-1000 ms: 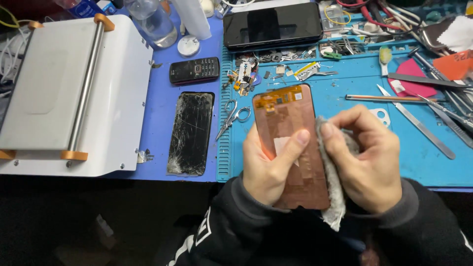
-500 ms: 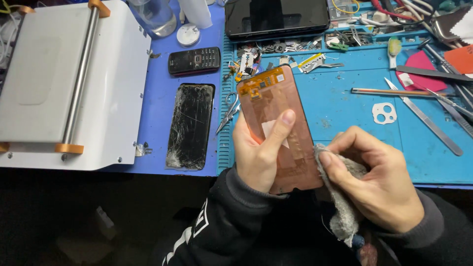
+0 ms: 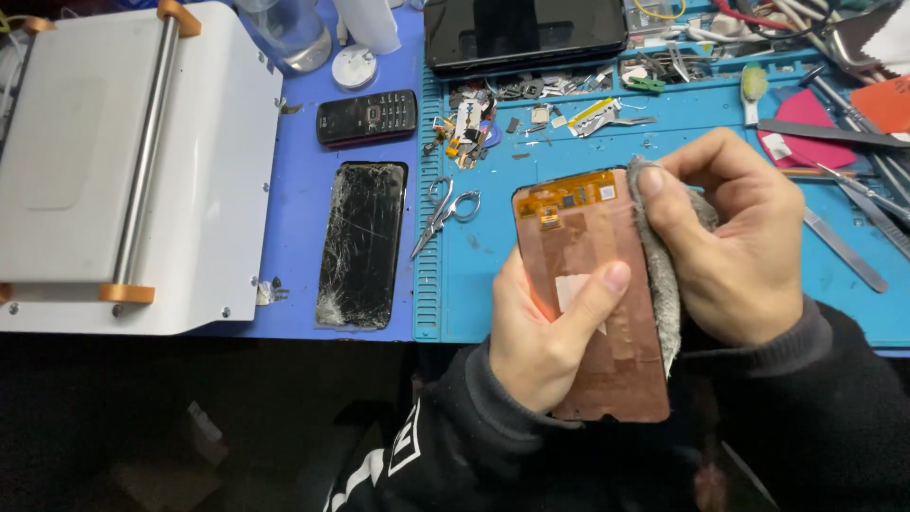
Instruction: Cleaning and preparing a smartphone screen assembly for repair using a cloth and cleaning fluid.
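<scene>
My left hand (image 3: 545, 337) grips a copper-backed phone display panel (image 3: 592, 242), back side up, with the thumb across its middle. An orange flex cable runs along its top edge. My right hand (image 3: 735, 237) pinches a grey cloth (image 3: 661, 275) and presses it against the panel's right edge, fingertips at the top right corner. Both hands hover over the near edge of the blue work mat (image 3: 493, 284).
A cracked black glass panel (image 3: 361, 245) lies left of the mat, small scissors (image 3: 445, 210) beside it. A white machine with a metal roller (image 3: 123, 171) fills the left. A black keypad phone (image 3: 368, 116), a dark tablet (image 3: 523, 30), tweezers and metal tools (image 3: 844, 248) sit behind and right.
My right hand with the cloth moved up from the panel's lower right to its upper right edge. The panel stayed in my left hand.
</scene>
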